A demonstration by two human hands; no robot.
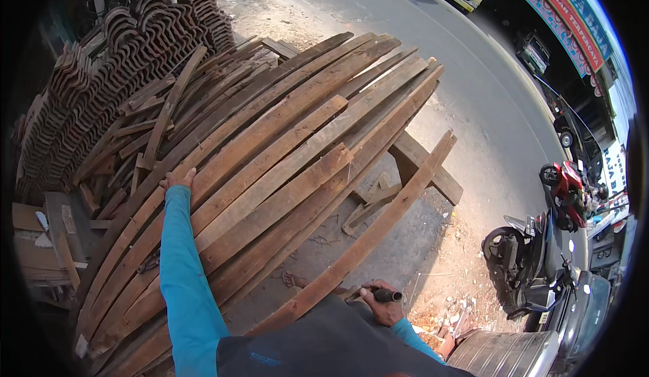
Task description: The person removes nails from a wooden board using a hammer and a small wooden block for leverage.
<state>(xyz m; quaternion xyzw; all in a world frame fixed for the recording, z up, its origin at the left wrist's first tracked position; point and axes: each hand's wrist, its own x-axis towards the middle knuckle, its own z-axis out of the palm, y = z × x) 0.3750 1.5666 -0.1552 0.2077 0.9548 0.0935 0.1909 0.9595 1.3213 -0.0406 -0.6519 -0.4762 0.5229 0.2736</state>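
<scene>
Long weathered wooden beams [270,130] lie side by side in a slanting stack in front of me. My left hand [180,178] reaches over the stack, its fingers curled over the edge of one beam. By my body, my right hand [382,304] is closed round a tool with a black rounded handle [387,296]; the rest of the tool is hidden. A single beam [365,242] stands apart from the stack and runs past my right hand. A small dark metal tool [149,263], perhaps pincers, rests among the beams below my left hand.
Stacked curved roof tiles [128,73] rise at the far left, with shorter wood scraps [145,127] beside them. Under the beams' right ends is a thick timber support [429,167]. Parked motorbikes [524,258] and a ribbed metal drum [507,351] stand right, near the road [433,45].
</scene>
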